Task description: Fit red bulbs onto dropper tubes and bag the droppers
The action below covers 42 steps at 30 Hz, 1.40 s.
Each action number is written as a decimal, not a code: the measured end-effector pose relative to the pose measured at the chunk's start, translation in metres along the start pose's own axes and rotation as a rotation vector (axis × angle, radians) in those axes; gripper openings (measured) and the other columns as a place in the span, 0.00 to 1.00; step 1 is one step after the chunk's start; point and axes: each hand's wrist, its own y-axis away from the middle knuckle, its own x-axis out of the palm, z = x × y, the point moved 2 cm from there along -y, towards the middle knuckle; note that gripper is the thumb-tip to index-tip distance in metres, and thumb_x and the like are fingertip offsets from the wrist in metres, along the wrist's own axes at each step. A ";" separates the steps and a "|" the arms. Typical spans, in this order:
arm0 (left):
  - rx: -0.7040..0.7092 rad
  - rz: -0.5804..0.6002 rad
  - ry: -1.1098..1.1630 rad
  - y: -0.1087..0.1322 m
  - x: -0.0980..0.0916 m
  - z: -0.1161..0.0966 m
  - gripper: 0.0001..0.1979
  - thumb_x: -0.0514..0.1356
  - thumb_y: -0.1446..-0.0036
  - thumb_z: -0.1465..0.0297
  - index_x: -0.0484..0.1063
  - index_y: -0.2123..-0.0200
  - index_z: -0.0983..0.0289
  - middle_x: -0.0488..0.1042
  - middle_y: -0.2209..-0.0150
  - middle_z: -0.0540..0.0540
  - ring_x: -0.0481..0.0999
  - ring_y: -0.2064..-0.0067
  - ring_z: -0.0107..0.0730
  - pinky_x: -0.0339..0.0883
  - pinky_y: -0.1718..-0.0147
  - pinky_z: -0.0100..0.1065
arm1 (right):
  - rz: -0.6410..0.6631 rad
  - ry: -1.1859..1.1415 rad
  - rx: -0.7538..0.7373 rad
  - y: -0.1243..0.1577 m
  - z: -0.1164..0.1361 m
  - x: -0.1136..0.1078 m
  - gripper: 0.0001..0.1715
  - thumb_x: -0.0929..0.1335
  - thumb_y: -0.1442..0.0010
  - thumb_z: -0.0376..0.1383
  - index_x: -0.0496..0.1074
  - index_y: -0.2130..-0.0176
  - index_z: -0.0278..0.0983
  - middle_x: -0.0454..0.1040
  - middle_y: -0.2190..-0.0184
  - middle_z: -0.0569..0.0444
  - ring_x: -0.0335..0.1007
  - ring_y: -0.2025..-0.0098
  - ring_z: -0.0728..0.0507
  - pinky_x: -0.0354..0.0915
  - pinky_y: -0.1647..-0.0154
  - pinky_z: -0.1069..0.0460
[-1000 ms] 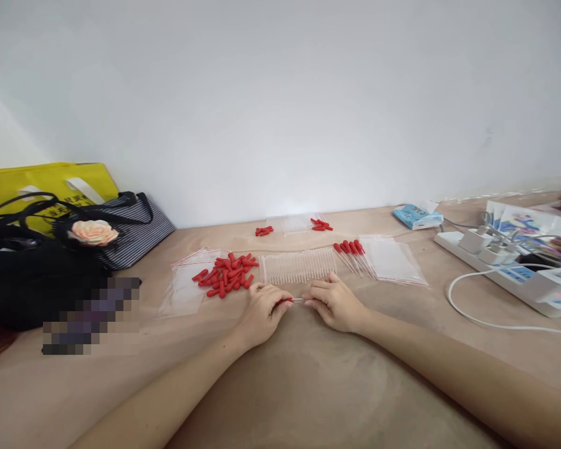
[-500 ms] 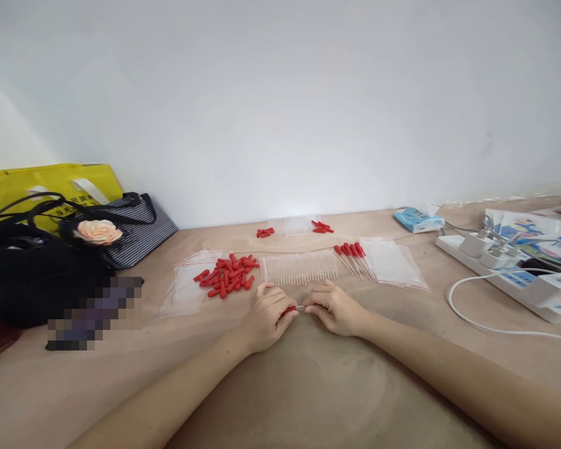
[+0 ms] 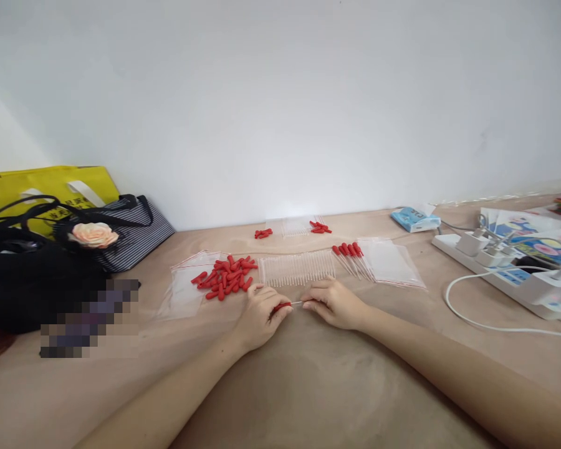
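Observation:
My left hand (image 3: pixel 260 317) pinches a red rubber dropper bulb (image 3: pixel 283 305) between thumb and fingers. Opposite it, my right hand (image 3: pixel 331 304) is closed on a thin clear dropper tube (image 3: pixel 296 303), whose bare part spans the small gap between the hands. The tube's end meets the bulb's mouth; how deep it sits cannot be made out. A pile of red bulbs (image 3: pixel 224 275) lies beyond my left hand. Just past both hands, a row of clear tubes (image 3: pixel 297 268) lies side by side. Several droppers with red bulbs fitted (image 3: pixel 350 251) rest beyond my right hand.
Clear zip bags lie left (image 3: pixel 180 290) and right (image 3: pixel 393 262). Near the wall are more tubes (image 3: pixel 294 226) and two small groups of bulbs. A power strip (image 3: pixel 495 268) with a white cable stands right, a tissue pack (image 3: pixel 415 219) behind it. Bags (image 3: pixel 140 231) crowd the left.
My hands have drawn slightly apart, and more of the tube shows between them. The whole view has shifted a little.

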 end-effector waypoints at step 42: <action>-0.478 -0.160 -0.333 -0.003 -0.022 0.050 0.10 0.56 0.51 0.62 0.67 0.67 0.60 0.69 0.65 0.54 0.67 0.59 0.42 0.54 0.62 0.42 | 0.034 0.455 0.964 0.007 -0.079 -0.032 0.14 0.59 0.47 0.38 0.71 0.72 0.35 0.73 0.71 0.46 0.68 0.65 0.39 0.50 0.61 0.43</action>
